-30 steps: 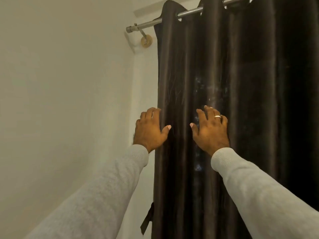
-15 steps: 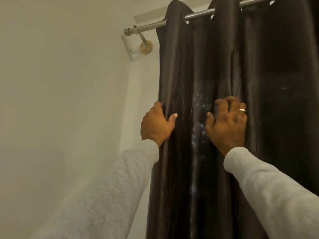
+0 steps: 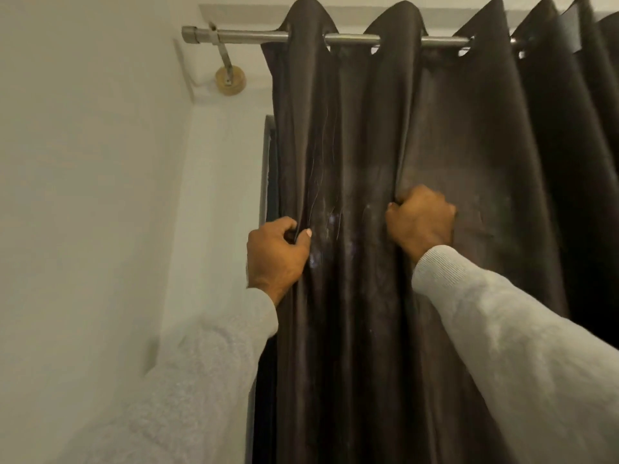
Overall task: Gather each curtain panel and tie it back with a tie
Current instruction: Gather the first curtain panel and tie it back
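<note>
Both fists, left hand (image 3: 276, 254) and right hand (image 3: 420, 221), tight on dark curtain panel (image 3: 355, 145) folds; steel rod (image 3: 254, 37) overhead; pale wall (image 3: 83, 195) leftward

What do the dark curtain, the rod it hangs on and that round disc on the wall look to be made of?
Curtain: woven cloth, probably a satin-like synthetic; it has a soft sheen along its folds and thin pulled threads. Rod: brushed metal, likely steel; grey, with a dull streaked shine. Disc: looks like pale wood, tan and matt, though painted plastic cannot be ruled out.
</note>
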Motion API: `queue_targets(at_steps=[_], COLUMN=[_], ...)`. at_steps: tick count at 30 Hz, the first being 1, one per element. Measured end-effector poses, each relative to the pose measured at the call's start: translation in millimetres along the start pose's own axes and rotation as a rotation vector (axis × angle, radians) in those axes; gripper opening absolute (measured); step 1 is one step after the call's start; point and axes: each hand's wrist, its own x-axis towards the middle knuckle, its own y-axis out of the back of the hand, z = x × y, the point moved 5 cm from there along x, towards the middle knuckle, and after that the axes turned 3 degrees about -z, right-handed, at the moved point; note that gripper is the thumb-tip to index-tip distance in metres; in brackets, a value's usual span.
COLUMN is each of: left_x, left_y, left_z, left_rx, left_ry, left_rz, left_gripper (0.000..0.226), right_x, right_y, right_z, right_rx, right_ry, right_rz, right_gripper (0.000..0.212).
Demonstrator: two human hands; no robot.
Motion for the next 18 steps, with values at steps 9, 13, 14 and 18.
queue_targets(at_steps=[9,13,14,18], left_x=[-14,-22,-24,-38], left_y=[21,30,31,28], left_z=[1,5,8,30], left_rx=[-0.161,-0.075,-0.037,0.043], left_ry=[0.157,0.069,0.04,-0.143], left_rz=[-0.02,-0.079,-0.084,-0.119], left_gripper=[0.018,0.004,0.01,0.055], right_x=[2,12,12,12], right_y=[-22,-23,-21,-11], right_z=[-142,-134,-133,-135], right_rx=[0.285,0.286,0.268,0.231], right_ry=[0.617,0.528,0.525,0.496], right_rz=[-0.41,-0.518,-0.534,-0.6], right_gripper=[0.048,0.025,0.027,0.021])
